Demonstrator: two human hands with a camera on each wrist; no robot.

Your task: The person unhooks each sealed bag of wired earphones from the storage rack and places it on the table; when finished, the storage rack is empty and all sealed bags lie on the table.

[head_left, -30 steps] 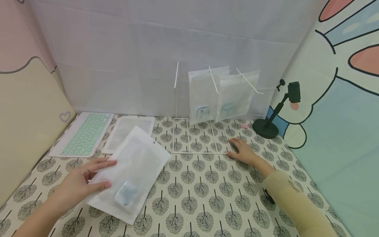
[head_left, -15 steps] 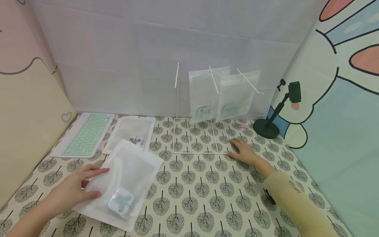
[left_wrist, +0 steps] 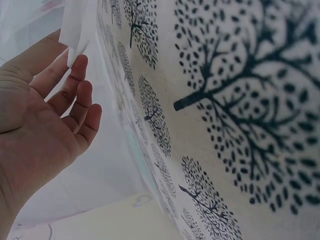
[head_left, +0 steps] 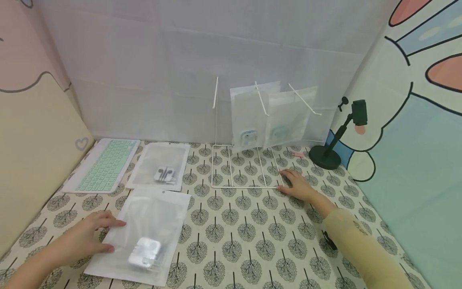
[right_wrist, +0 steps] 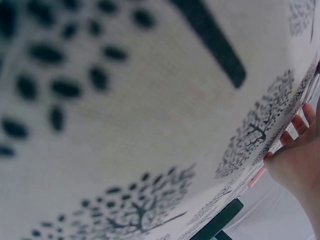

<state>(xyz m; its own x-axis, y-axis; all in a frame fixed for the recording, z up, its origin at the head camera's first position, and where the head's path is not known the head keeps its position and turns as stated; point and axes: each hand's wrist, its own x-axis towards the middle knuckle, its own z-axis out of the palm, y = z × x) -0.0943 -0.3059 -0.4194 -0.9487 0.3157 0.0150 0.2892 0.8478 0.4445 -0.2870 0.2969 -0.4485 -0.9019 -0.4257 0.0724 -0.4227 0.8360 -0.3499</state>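
A translucent white pouch (head_left: pixel 159 212) with a white and pale blue item in its lower part lies at the front left. My left hand (head_left: pixel 81 241) holds its left edge, thumb and index finger over the top face. The left wrist view has the white pouch's edge (left_wrist: pixel 80 25) at the fingertips of the left hand (left_wrist: pixel 50 105), other fingers bent. Beside the right front corner of a white wire rack (head_left: pixel 249 187), my right hand (head_left: pixel 297 188) rests with relaxed fingers, fingertips at the wire. In the right wrist view the right hand (right_wrist: pixel 297 155) is partly cropped.
Two pouches (head_left: pixel 247 108) hang from the rack's hooks; the left hook (head_left: pixel 215 92) is bare. Another pouch (head_left: pixel 148 160) with earphones lies beyond the held one, beside a mint keyboard (head_left: pixel 108 164). A black phone stand (head_left: pixel 325 156) and a pink piece (head_left: pixel 298 154) are at the right.
The left hand has brought its pouch down and toward the front left, turning it straighter and flatter, uncovering the earphones in the pouch behind. My right hand has stayed in place.
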